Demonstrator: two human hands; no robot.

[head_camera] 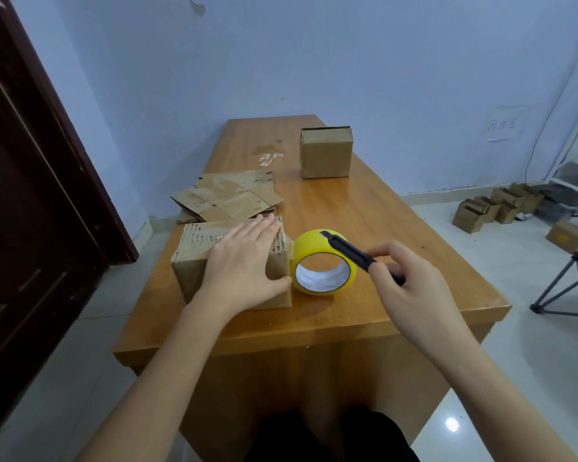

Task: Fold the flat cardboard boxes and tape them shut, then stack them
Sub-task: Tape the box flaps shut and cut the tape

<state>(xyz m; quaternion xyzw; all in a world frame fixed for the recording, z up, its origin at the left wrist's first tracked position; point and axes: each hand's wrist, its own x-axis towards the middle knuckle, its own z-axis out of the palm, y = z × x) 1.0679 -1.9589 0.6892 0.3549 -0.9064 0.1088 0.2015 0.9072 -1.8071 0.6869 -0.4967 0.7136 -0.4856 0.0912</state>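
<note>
Worktop (364, 208) is carrying everything: a folded box (194, 261) is sitting at its near left, with the left hand (244, 261) lying flat and open across its top, thumb against the front face. Flat cardboard (227, 198) is lying just behind. Touching the box's right side, the yellow tape roll (324, 261) is standing on edge. Right hand (411, 285) is gripping a black cutter (347, 250) over the roll.

The left hand (244, 261) is pressing flat on a folded box (194, 258) near the table's (397, 295) front edge while the right hand (411, 288) is gripping a black cutter (346, 248) over the yellow tape roll (324, 261) touching the box.
</note>
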